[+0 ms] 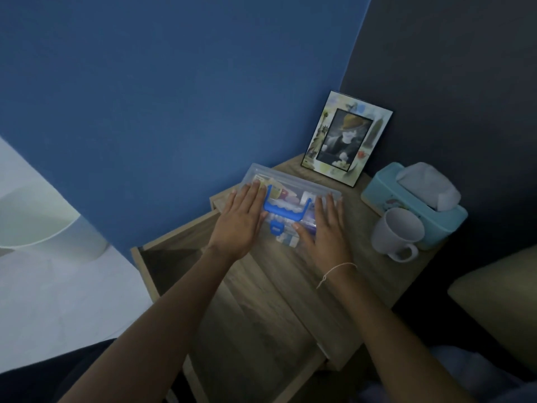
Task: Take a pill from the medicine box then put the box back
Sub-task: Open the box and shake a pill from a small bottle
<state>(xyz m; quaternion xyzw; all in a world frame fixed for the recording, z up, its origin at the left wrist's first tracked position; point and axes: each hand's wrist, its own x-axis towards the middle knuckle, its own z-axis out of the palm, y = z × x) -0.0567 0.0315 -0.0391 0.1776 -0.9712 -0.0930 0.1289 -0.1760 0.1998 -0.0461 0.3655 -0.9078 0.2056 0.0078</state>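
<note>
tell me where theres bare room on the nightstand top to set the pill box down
The widest bare patch is the near wood of the nightstand top, between the wrists, in front of the medicine box that the left hand and right hand lie flat on. The right edge is crowded: mug, tissue box, picture frame at the back corner.

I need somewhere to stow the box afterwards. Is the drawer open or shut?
Open: the drawer is pulled out left of the tabletop, its dark inside showing, while both hands lie flat on the box.
</note>
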